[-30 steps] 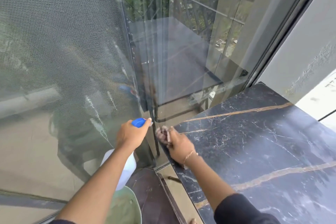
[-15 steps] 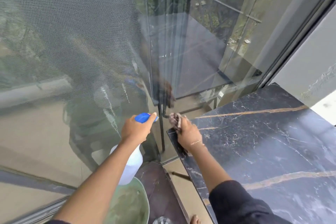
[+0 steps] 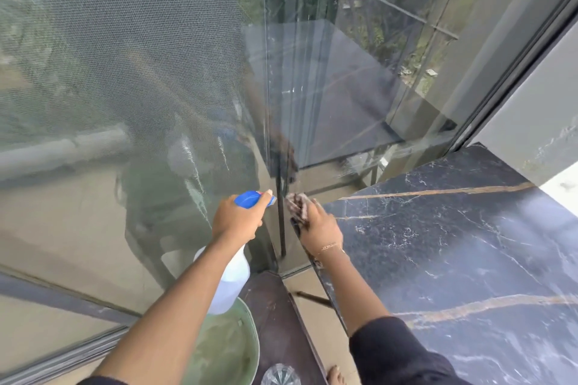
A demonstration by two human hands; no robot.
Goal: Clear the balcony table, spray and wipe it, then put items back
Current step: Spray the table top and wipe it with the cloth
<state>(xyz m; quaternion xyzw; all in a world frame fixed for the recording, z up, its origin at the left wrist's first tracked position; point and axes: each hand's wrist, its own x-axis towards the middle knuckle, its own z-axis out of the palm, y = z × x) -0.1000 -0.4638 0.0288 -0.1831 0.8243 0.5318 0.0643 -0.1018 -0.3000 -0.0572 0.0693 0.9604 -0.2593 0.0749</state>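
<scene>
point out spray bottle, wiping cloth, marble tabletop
spray bottle (image 3: 230, 284): head view, white body below the left hand.
wiping cloth (image 3: 297, 201): head view, bunched end past the fingers.
marble tabletop (image 3: 453, 244): head view, bare dark surface.

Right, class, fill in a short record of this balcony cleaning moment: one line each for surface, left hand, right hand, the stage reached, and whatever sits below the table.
surface: black marble table with gold veins, nothing standing on the part in view
left hand: grips a spray bottle with a blue head
right hand: holds a dark cloth at the table's far left corner
stage: wiping
below: green bucket, clear glass item
</scene>
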